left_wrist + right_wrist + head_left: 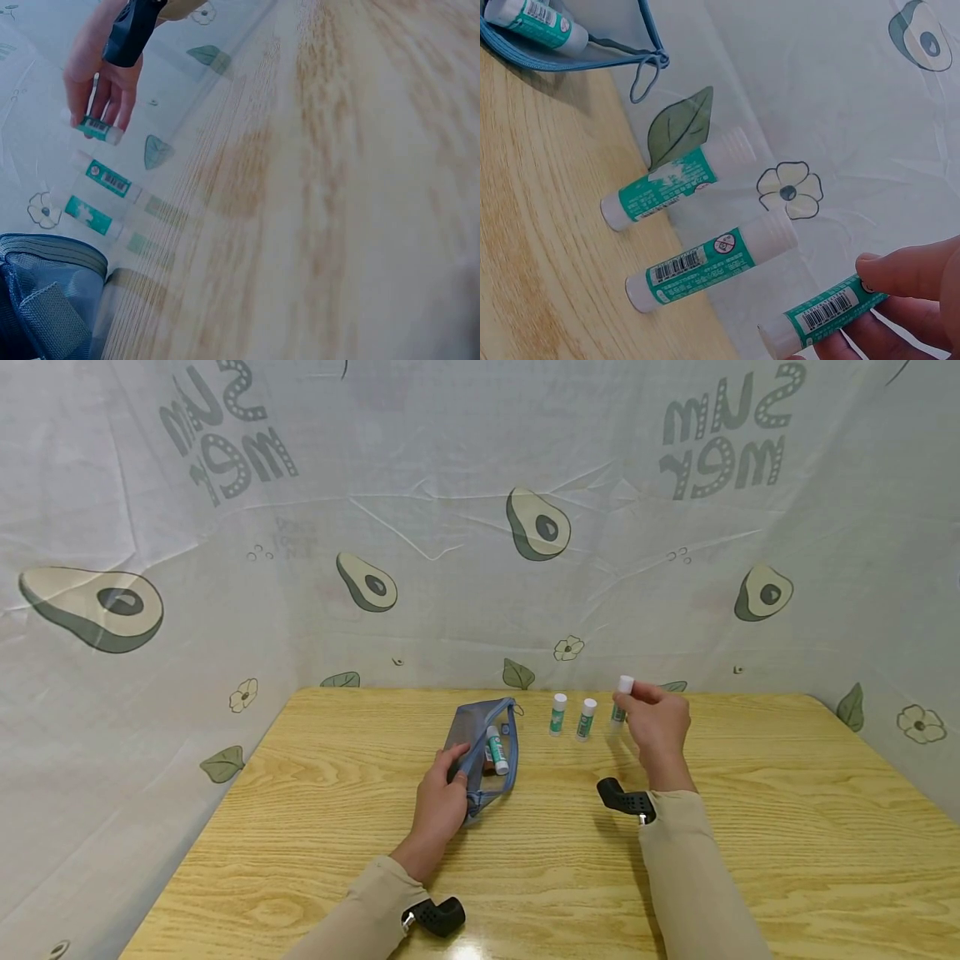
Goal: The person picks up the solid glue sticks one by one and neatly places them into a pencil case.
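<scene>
My right hand (658, 720) pinches a glue stick (829, 313) with a white cap and green label, near the back of the table. To its left stand two more glue sticks, one (587, 720) beside the other (557, 715), both upright. My left hand (441, 797) grips the near side of a blue mesh zipper pouch (467, 735), whose mouth gapes toward the right. Inside the pouch lies another glue stick (497, 752), with a small dark reddish item partly hidden beside it. Only the pouch's edge (56, 251) shows in the left wrist view.
The wood-grain table (337, 827) meets a pale cloth backdrop (450, 610) printed with avocados and leaves. A black wrist-camera mount (626, 800) sits on the right sleeve, another (441, 917) on the left. A thin cord loop (645, 79) hangs from the pouch's zipper end.
</scene>
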A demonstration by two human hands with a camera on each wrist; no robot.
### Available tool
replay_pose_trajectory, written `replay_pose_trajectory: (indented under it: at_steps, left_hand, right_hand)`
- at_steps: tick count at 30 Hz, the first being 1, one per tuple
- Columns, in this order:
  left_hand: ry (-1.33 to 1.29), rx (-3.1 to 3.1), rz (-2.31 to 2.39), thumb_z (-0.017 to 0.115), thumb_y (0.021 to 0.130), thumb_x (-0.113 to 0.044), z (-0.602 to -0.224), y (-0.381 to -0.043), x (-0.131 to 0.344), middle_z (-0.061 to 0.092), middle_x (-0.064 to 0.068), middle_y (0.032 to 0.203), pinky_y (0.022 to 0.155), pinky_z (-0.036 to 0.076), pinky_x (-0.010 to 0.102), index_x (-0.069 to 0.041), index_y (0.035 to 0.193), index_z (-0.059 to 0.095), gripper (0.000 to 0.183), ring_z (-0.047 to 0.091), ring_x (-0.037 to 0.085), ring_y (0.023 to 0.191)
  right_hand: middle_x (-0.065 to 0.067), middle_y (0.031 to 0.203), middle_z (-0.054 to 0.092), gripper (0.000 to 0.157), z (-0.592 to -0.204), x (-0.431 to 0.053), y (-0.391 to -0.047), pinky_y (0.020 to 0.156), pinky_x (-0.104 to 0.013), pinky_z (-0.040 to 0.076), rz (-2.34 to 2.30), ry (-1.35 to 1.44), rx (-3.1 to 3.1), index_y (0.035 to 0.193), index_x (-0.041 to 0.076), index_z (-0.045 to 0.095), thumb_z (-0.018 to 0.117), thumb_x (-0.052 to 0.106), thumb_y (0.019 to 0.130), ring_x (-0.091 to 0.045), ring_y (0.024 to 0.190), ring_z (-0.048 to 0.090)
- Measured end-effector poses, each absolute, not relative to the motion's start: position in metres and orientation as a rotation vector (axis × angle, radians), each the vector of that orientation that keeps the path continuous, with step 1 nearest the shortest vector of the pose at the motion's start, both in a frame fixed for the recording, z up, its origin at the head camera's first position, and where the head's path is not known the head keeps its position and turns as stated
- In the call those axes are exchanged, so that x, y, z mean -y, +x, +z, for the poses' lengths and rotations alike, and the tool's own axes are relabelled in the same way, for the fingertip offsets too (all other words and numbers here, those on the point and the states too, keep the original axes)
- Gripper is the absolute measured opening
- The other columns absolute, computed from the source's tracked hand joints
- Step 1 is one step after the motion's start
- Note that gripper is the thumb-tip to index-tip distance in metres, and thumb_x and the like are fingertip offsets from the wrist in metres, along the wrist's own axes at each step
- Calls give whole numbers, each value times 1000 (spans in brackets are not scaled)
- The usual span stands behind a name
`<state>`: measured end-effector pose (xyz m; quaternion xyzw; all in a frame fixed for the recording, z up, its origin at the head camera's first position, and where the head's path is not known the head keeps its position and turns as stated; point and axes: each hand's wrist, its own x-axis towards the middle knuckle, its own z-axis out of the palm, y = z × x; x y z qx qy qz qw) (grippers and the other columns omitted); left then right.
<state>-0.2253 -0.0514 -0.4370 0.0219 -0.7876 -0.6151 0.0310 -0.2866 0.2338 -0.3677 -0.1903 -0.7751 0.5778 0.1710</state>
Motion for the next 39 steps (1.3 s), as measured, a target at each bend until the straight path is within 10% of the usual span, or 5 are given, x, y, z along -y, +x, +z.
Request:
replay_pose_trajectory:
  at_steps: [39]
  left_hand:
    - [74,2425,-1892,47,108,-3,-433,-223,51,35,21,171,129,28,62,-12,152,58,47,20,43,164]
  right_hand:
    - [-14,138,68,45,-335,-212,-272,81,-14,54,1658,-406,2132,142,5,68,71,25,102,-12,107,66]
